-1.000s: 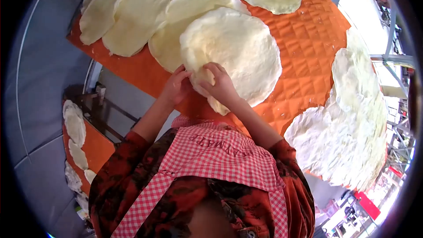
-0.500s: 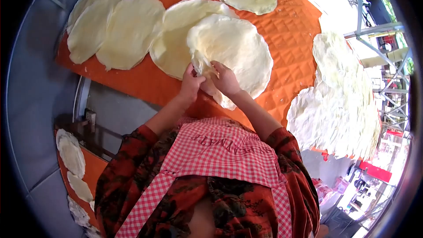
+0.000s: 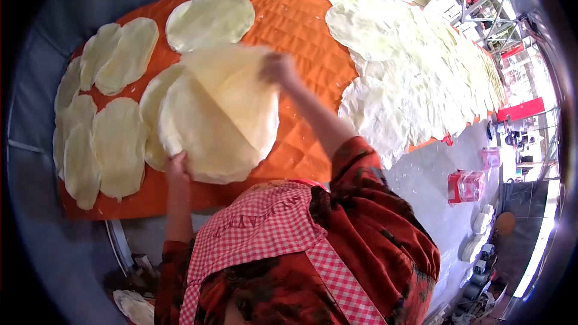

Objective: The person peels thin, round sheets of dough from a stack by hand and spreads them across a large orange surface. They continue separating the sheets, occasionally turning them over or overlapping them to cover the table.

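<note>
On the orange quilted cloth [image 3: 301, 30] lies a round stack of thin, pale dough sheets [image 3: 211, 138]. The top dough sheet [image 3: 235, 72] is lifted and folded over, partly see-through and smeared by motion. My right hand [image 3: 280, 71] is closed at the raised sheet's right edge, its fingers blurred. At the stack's lower left rim, my left hand [image 3: 177, 167] grips the edge with its fingertips. Beneath the stack, another flat dough sheet [image 3: 153, 111] shows on the left.
Several flat oval dough sheets [image 3: 119, 147] lie across the left of the cloth, with one dough sheet [image 3: 211, 21] at the back. A large spread of overlapping dough sheets [image 3: 415, 72] covers the right side. A red stool [image 3: 463, 186] stands on the floor at right.
Both hands were together at the stack's near edge. My right hand has swung away to the far right with the top sheet, while my left stays at the rim. The view has shifted right.
</note>
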`<state>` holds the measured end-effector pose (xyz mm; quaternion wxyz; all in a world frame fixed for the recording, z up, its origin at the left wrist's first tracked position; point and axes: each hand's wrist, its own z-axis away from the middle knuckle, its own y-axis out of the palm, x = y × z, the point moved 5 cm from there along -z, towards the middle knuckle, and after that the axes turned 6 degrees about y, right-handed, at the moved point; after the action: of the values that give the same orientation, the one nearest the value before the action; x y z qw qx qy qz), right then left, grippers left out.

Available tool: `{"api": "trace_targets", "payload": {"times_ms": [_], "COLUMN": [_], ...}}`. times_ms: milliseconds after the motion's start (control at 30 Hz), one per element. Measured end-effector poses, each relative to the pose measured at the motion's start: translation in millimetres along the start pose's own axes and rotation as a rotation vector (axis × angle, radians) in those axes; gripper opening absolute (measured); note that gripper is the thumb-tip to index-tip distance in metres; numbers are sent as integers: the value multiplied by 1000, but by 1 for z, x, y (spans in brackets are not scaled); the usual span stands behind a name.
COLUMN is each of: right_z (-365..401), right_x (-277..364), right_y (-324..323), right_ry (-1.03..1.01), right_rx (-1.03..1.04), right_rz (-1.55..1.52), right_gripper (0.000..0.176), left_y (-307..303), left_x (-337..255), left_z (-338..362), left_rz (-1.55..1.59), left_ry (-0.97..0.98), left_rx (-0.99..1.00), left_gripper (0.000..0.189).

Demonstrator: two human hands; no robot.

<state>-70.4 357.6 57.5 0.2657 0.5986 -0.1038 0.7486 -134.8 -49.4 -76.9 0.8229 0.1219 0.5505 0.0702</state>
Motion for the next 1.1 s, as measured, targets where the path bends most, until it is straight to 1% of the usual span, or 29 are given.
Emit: {"api": "trace_targets", "payload": {"times_ms": [67,100,133,167,200,233,267,333,367,400,433,467,500,533,600,633,667,700,733,767,800,833,867,900,933,967,1000,1067,1100], "right_z": [-11,-14,-1,2,7,19,28,27,15,-8,-14,-19,-7,-15,-29,-28,-26,-37,-25,24,83,81,60,54,66,83,100,123,123], "right_x": [19,20,25,15,-2,-19,-33,-48,-47,-40,-15,4,41,60,90,96,98,77,74,99,127,110,72,28,-11,-40,-62,-76,-78], "right_y": [-113,-172,-207,-253,-290,-316,-333,-352,-341,-337,-312,-301,-282,-298,-357,-384,-410,-466,-471,-371,-248,-210,-176,-116,-47,16,73,155,173], "right_ry": [-154,-212,-162,-173,-203,-103,-2,81,47,-213,-294,-302,-359,-380,-779,-842,-904,-936,-847,-617,-305,-481,-616,-426,-202,-58,-14,-103,-153], "right_rx": [-297,-304,-358,-553,-535,-602,-669,-749,-697,-689,-647,-619,-554,-477,-501,-503,-384,-442,-657,-998,-1288,-1100,-620,-237,37,243,396,507,471], "right_rz": [191,200,203,417,434,446,457,567,478,921,1090,899,738,651,989,1116,1508,1638,1680,1722,1750,1555,1154,832,644,543,529,621,648], "right_gripper": [14,12,16,19,17,16,16,17,18,17,17,17,19,22,26,21,14,13,24,28,35,34,33,32,31,31,30,37,37], "left_y": [-11,-16,-28,-50,-52,-51,-48,-25,-15,-14,-15,-17,-12,-15,-19,-41,-27,-13,-6,0,13,19,21,17,13,12,16,37,42], "left_x": [-1,4,9,22,22,21,18,-4,-11,-9,-8,-7,-14,-7,-11,11,2,-7,-12,-22,-32,-36,-37,-35,-33,-33,-39,-52,-50], "left_z": [-10,-16,-22,-32,-28,-23,-18,11,20,22,23,26,34,30,36,25,34,43,47,55,60,61,60,59,54,50,52,63,64], "left_rz": [13,13,13,-27,1,30,58,102,122,154,182,211,212,193,131,267,227,186,226,112,234,231,226,159,91,19,77,192,270], "left_ry": [-63,-100,-135,-130,-129,-130,-131,-152,-162,-204,-251,-298,-245,-242,-180,-218,-205,-192,-138,-108,-131,-100,-74,-92,-107,-117,-101,-76,-89], "left_rx": [48,65,76,171,150,134,118,158,179,215,248,278,313,325,259,301,269,238,214,227,216,234,260,285,320,357,367,376,381], "left_gripper": [39,41,43,47,48,48,49,50,51,51,52,53,52,53,55,59,62,66,69,72,73,72,72,70,69,68,67,65,65]}}
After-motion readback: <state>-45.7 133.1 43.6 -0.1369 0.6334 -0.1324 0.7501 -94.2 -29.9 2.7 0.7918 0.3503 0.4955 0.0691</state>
